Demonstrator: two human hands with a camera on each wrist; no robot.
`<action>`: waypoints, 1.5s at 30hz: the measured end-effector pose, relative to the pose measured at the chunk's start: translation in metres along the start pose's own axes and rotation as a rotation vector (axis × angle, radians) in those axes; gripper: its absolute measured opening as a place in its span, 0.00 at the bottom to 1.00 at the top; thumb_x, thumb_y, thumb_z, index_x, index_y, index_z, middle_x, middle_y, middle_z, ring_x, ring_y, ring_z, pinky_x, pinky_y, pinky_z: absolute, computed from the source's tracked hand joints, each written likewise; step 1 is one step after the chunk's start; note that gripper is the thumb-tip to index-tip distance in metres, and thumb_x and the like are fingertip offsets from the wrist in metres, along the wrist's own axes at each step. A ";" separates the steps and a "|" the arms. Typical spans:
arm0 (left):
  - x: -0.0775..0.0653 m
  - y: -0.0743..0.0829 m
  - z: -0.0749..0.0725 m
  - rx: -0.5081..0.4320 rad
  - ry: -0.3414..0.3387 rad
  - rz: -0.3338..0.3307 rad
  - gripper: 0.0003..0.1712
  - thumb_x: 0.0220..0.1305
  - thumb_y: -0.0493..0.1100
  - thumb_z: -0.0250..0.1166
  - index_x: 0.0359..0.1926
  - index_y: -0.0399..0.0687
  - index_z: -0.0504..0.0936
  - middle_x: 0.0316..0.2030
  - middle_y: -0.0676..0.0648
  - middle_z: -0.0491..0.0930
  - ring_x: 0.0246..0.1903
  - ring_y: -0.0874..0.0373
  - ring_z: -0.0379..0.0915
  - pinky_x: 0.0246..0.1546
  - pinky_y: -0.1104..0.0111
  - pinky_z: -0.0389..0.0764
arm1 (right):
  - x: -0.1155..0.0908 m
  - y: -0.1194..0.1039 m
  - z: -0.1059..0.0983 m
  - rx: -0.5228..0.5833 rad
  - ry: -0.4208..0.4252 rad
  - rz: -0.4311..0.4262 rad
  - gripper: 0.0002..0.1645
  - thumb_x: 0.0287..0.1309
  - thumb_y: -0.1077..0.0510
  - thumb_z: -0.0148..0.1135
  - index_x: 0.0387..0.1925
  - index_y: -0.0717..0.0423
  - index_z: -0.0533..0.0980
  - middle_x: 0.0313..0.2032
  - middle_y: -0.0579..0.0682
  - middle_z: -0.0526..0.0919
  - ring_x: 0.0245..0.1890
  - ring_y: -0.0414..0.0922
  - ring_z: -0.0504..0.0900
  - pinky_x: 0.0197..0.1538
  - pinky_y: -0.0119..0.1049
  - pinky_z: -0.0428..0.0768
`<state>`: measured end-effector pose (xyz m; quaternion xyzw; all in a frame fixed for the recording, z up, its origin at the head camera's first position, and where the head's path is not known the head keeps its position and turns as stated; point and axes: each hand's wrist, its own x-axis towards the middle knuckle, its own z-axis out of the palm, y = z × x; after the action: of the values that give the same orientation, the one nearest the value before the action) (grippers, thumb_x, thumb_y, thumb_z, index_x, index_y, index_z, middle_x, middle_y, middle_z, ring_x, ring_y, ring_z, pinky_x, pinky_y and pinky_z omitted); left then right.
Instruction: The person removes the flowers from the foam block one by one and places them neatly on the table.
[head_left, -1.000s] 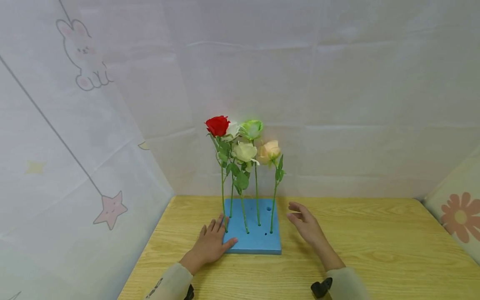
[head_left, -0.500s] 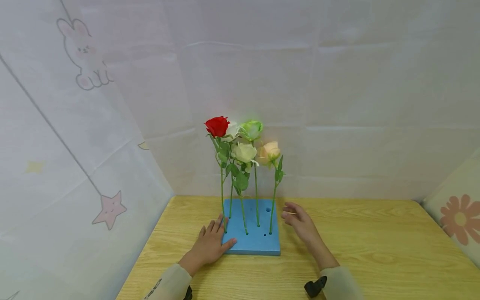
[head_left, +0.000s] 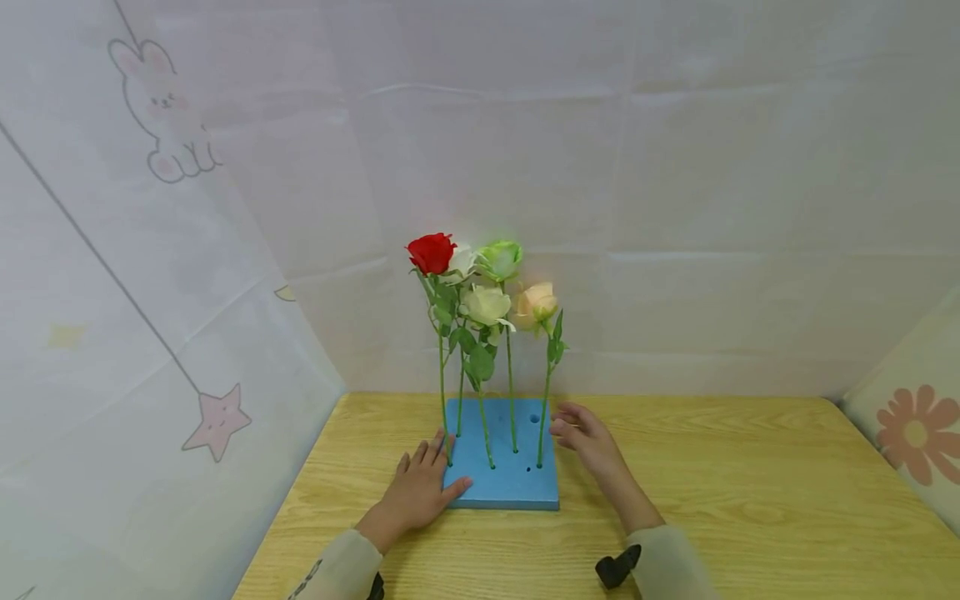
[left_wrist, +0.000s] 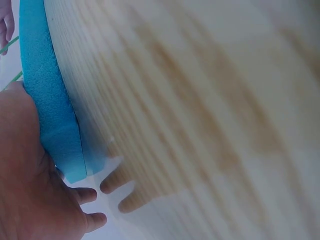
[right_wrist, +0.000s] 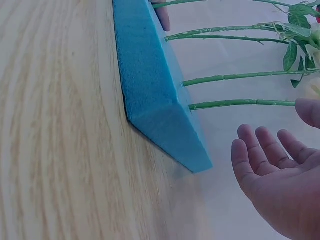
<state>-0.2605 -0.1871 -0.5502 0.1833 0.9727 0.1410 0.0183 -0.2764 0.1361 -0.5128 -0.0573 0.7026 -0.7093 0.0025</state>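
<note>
A blue foam block (head_left: 506, 492) lies on the table with several long-stemmed roses upright in its holes. Among them are a red rose (head_left: 431, 252), a white one partly hidden behind it, a light green rose (head_left: 500, 260), a cream rose (head_left: 486, 305) and a peach rose (head_left: 536, 304). My left hand (head_left: 416, 492) rests on the block's left edge, fingers spread and thumb on top. Beside the right edge, near the peach rose's stem, my right hand (head_left: 588, 437) holds nothing; the right wrist view shows its fingers (right_wrist: 250, 155) loosely bent, apart from the block.
Two holes without stems show in the block, one at the back right and one at the front right. The wooden table (head_left: 750, 483) extends to both sides. A pale printed cloth (head_left: 675, 183) hangs right behind the table, with another along its left side.
My right hand has moved left, closer to the block's right edge and the peach rose's stem. The left hand stays on the block, and the roses stand as before.
</note>
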 end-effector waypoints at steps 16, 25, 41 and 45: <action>-0.002 0.003 -0.004 -0.012 -0.007 0.001 0.50 0.73 0.73 0.45 0.81 0.47 0.49 0.80 0.41 0.42 0.75 0.31 0.48 0.68 0.31 0.51 | 0.004 -0.001 0.010 0.014 0.001 0.008 0.27 0.72 0.58 0.61 0.67 0.64 0.71 0.56 0.63 0.79 0.56 0.57 0.81 0.62 0.53 0.77; -0.002 0.001 -0.003 0.004 -0.003 0.000 0.52 0.71 0.77 0.41 0.82 0.49 0.49 0.81 0.42 0.41 0.76 0.33 0.47 0.68 0.32 0.52 | 0.005 -0.004 0.017 0.009 -0.003 0.022 0.27 0.72 0.58 0.60 0.68 0.63 0.70 0.57 0.65 0.78 0.55 0.54 0.82 0.60 0.47 0.80; -0.001 0.001 -0.002 0.012 0.006 -0.004 0.51 0.72 0.76 0.43 0.81 0.49 0.50 0.81 0.42 0.42 0.77 0.33 0.44 0.69 0.32 0.50 | 0.005 -0.008 0.025 -0.011 -0.032 0.025 0.26 0.74 0.59 0.58 0.68 0.66 0.69 0.56 0.62 0.81 0.54 0.51 0.84 0.59 0.47 0.80; -0.002 0.001 -0.001 0.020 0.016 0.005 0.51 0.72 0.76 0.42 0.81 0.47 0.51 0.80 0.41 0.44 0.77 0.33 0.44 0.69 0.32 0.50 | 0.005 -0.008 0.026 -0.015 -0.027 0.026 0.25 0.74 0.62 0.56 0.69 0.65 0.69 0.56 0.62 0.81 0.54 0.52 0.84 0.60 0.48 0.79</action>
<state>-0.2588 -0.1870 -0.5488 0.1847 0.9738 0.1327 0.0085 -0.2783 0.1097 -0.5046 -0.0577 0.7086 -0.7030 0.0208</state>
